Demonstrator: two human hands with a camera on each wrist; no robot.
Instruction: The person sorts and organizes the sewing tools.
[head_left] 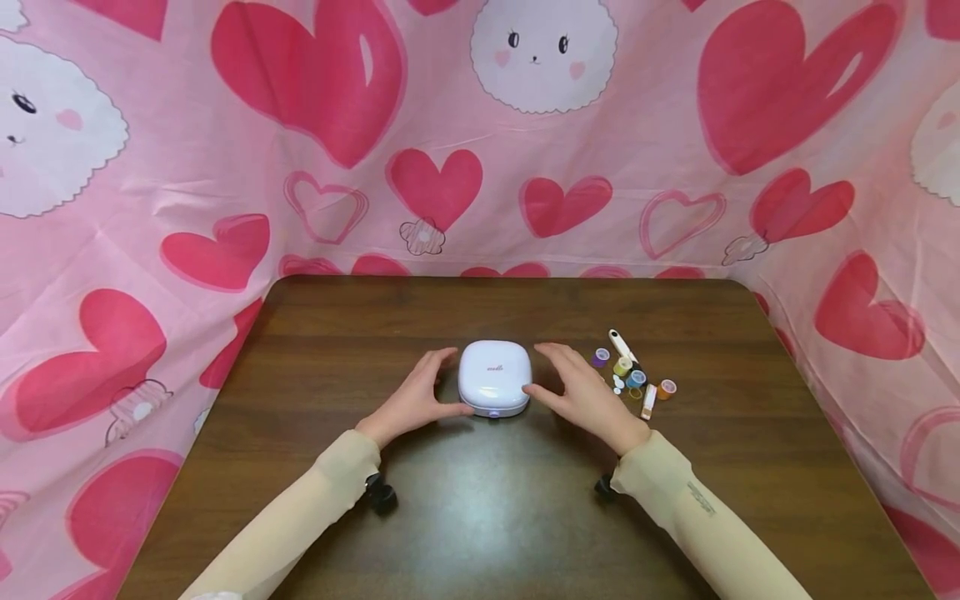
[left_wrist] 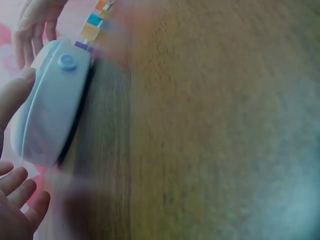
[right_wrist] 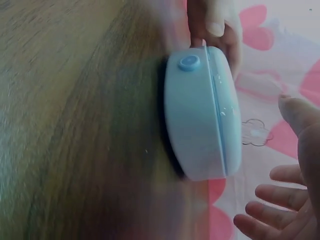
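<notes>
Closed white case point(head_left: 495, 373) on table point(head_left: 352, 325)

The lettering point(head_left: 495, 368) on the white case point(head_left: 493, 387) is tiny — too small to read.

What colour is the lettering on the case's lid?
The lettering on the white case is reddish pink; it shows best in the head view.
</notes>
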